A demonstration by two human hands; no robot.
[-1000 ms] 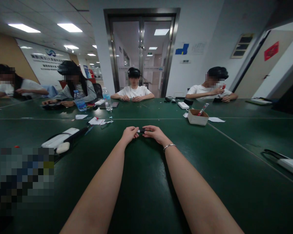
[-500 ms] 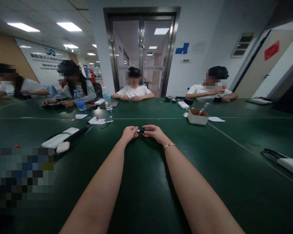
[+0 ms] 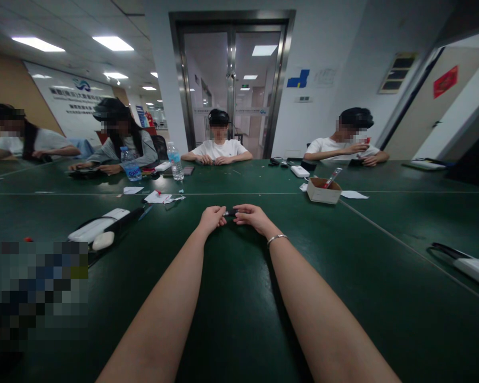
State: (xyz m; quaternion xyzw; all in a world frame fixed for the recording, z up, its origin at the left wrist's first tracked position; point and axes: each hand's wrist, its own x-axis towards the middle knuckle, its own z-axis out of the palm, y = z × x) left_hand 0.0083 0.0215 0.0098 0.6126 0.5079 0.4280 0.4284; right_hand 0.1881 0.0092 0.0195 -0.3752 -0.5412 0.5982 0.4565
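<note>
Out over the green tabletop, both my arms reach forward and my hands meet around a small black-and-silver stick-like object (image 3: 230,213). Its silver end is pinched between the fingertips of my left hand (image 3: 213,219). The fingers of my right hand (image 3: 253,217) close on the black end, and a bracelet circles that wrist. Only a short stretch of the object shows between the fingers, too small for me to name its kind. It lies roughly level, pointing from one hand to the other.
Ahead to the right stands an open cardboard box (image 3: 323,192) with a stick-like item in it. Paper scraps (image 3: 158,197) lie ahead to the left, near two plastic bottles (image 3: 175,166). A white device (image 3: 99,226) with a black strap is at left. Several people sit across the table.
</note>
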